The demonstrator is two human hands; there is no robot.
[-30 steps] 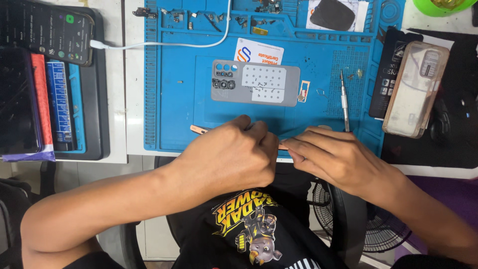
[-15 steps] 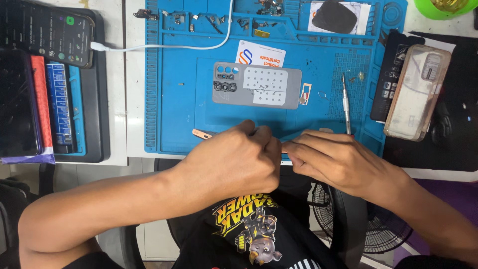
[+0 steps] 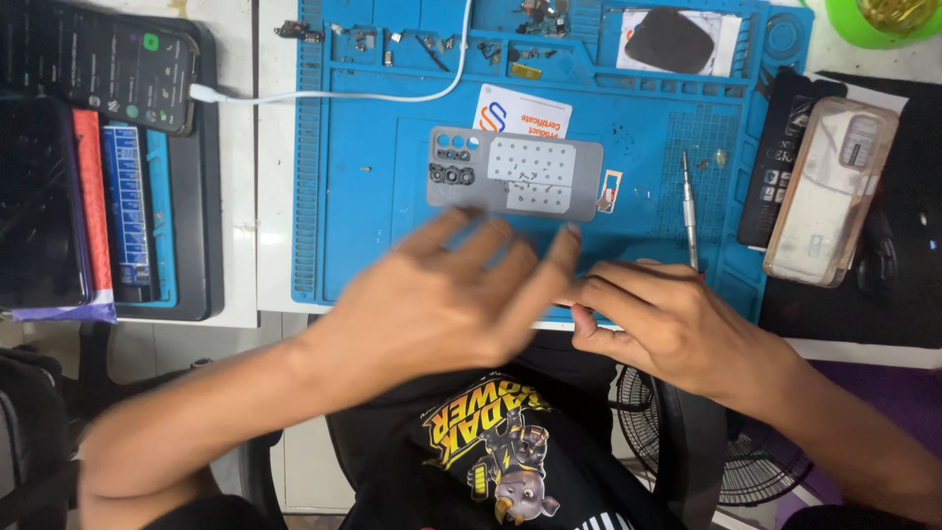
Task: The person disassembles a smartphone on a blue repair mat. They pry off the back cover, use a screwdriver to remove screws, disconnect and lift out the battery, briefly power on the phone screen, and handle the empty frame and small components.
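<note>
Black T-shirt (image 3: 491,461), yellow lettering, cartoon print; bare forearms.

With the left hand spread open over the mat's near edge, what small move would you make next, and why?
Probably bring the left hand back beside the right hand. The left is open, blurred and seemingly empty, while the right's curled fingers press at the blue mat's near edge.

The blue work mat (image 3: 392,186) looks like matt rubber, moulded with ridges and small trays. On it lies a grey phone back panel (image 3: 515,174), smooth and dull, seemingly plastic. The screwdriver (image 3: 689,209) has a shiny metal shaft. The white cable (image 3: 334,95) is glossy plastic.
</note>
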